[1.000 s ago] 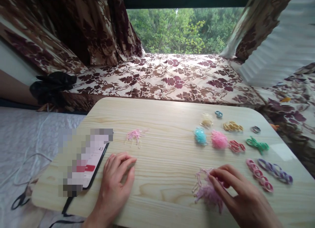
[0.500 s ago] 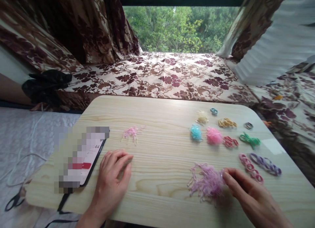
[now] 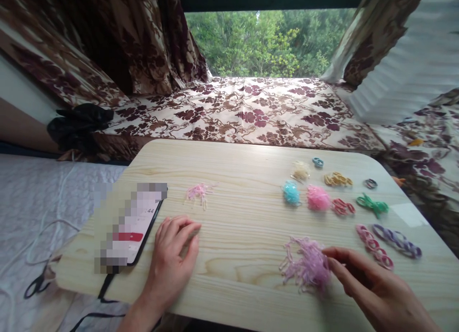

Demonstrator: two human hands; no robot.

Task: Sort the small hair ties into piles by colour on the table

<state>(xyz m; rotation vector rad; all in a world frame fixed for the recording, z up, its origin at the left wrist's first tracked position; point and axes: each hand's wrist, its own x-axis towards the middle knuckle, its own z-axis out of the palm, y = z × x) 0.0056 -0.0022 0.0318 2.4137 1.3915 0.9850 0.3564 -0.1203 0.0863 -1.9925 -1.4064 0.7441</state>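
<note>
My right hand [image 3: 373,284] is at the right edge of a tangled pile of translucent purple elastic bands [image 3: 304,262]. Its thumb and forefinger are closed together on the edge bands; how many are between them cannot be seen. On the left of the table, my left hand [image 3: 175,251] rests with loosely bent fingers, thumb apart from the forefinger, holding nothing. Just beyond it lies a small scatter of pink and pale elastic bands [image 3: 201,192].
A phone [image 3: 138,227] with a cable lies at the table's left. Cream [image 3: 300,170], turquoise [image 3: 291,192] and pink band piles [image 3: 318,198] sit at the right, near yellow [image 3: 338,179], red [image 3: 343,206], green [image 3: 373,204] and purple hair ties [image 3: 396,241]. Scissors [image 3: 36,286] lie beyond the left edge.
The whole view has shifted, so the table appears slightly farther right. My right thumb and forefinger still meet the purple pile, whose shape has changed a little. My left hand stays in place.
</note>
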